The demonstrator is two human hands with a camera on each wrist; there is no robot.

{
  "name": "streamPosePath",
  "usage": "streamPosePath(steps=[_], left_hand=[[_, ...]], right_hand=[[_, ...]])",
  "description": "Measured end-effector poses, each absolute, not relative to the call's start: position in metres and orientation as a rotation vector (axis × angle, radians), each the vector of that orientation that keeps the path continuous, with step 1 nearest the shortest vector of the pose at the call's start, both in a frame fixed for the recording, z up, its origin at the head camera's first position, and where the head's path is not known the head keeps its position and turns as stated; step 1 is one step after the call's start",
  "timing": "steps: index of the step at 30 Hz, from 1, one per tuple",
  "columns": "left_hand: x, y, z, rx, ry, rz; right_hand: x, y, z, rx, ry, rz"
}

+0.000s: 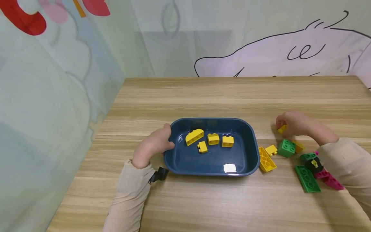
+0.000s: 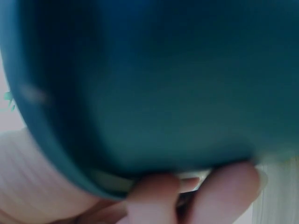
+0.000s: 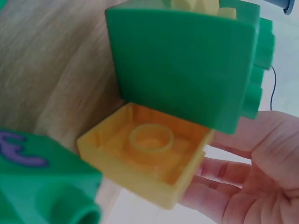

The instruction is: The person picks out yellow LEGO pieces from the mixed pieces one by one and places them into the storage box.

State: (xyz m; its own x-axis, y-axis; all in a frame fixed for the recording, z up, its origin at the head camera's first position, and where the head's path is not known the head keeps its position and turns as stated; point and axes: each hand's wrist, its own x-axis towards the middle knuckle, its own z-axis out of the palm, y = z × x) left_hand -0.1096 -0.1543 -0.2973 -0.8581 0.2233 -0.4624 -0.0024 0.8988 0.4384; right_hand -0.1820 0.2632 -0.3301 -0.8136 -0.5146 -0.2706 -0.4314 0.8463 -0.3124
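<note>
Nearest the head camera, a beige left sleeve (image 1: 124, 199) leads to the left hand (image 1: 153, 143), whose grip is closed on the left rim of a navy tray (image 1: 200, 165). The right hand (image 1: 297, 124) pinches a small yellow piece (image 1: 282, 129) right of the tray; fingers hide most of it, so where its studs point cannot be told. The tray's long axis runs left to right. Inside, a round-topped yellow block (image 1: 195, 137) slants up rightward, a stubby yellow brick (image 1: 203, 147) points its studs left, and two yellow bricks (image 1: 227, 141) lie with studs facing away. Beside the right wall, a yellow plate (image 1: 267, 160) rests hollow side up, near a green four-stud block (image 1: 286, 148). Under the right sleeve (image 1: 345, 164), a green plate (image 1: 308, 179) lies lengthwise away from the person, beside magenta pieces (image 1: 331, 182). Wood grain streaks the desk (image 1: 208, 206) crosswise; behind hangs a pale backdrop (image 1: 275, 54) with an outlined animal. The right forearm enters from the right, fingers curled downward.
</note>
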Motion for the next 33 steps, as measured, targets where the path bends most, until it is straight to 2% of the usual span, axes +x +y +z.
streamPosePath(steps=[20,33], left_hand=[[-0.111,-0.155,-0.298,0.152,2.54,0.585],[-0.111,-0.154,-0.298,0.161,2.55,0.591]], right_hand=[[-0.19,0.235,-0.301,-0.838,2.719,-0.299],[-0.186,0.19,-0.273,-1.014,2.764,-0.204]])
